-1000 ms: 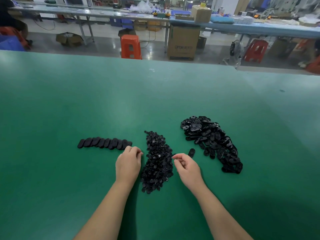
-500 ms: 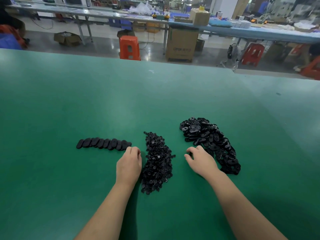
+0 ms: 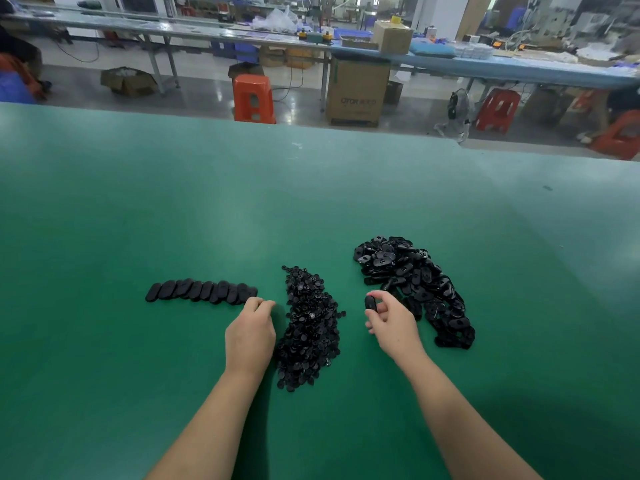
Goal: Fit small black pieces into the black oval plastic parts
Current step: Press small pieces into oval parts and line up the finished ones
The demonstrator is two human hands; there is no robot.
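Our right hand (image 3: 393, 322) pinches one oval (image 3: 370, 302) near the right pile (image 3: 415, 282); our left hand (image 3: 250, 336), fingers curled, rests beside the middle heap (image 3: 308, 327); whether it holds anything, we cannot tell.

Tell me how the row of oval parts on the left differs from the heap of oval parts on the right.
The row of oval parts lies in one neat overlapping line, while the heap of oval parts is a loose jumble. The row's parts show smooth closed faces; many in the heap show an opening. The row ends at the left hand; the heap lies beside the right hand, which pinches a single oval part. Both are black and rest on the green table.
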